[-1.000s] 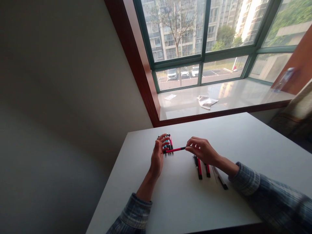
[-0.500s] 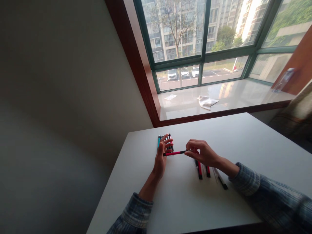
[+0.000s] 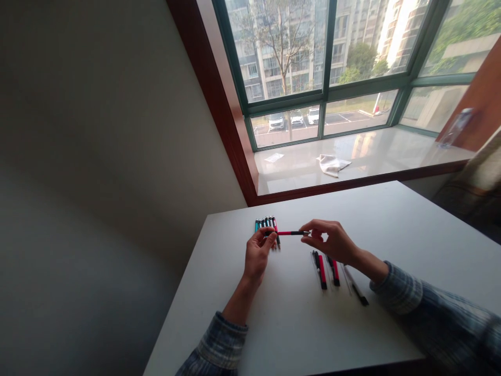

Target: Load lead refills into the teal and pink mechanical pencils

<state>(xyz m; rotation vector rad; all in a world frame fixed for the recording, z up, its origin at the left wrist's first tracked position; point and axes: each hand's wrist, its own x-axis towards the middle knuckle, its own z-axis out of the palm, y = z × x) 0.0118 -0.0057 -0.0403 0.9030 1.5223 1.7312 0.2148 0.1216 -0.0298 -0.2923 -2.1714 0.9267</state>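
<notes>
A red and black pen (image 3: 287,233) is held level above the white table (image 3: 289,324). My left hand (image 3: 257,256) pinches its left end between thumb and fingers. The tip end on the right is between the thumb and fingers of my right hand (image 3: 331,240). Behind my left hand lies a row of several pens (image 3: 266,222), with teal, black and red barrels, partly hidden by the fingers. Below my right hand lie red and black pen parts (image 3: 322,271), more red and black parts (image 3: 335,272) and a grey and black piece (image 3: 359,293), with thin clear pieces among them.
The table's left edge runs beside a grey wall (image 3: 97,130). Beyond the back edge, a window sill (image 3: 376,151) holds a crumpled white cloth (image 3: 332,164), a small white paper (image 3: 274,157) and a clear bottle (image 3: 456,129). A curtain (image 3: 473,183) hangs at the right.
My left hand's fingers have closed on the pen's left end. The pen has risen slightly in view, and my right hand has shifted a little right, towards its tip.
</notes>
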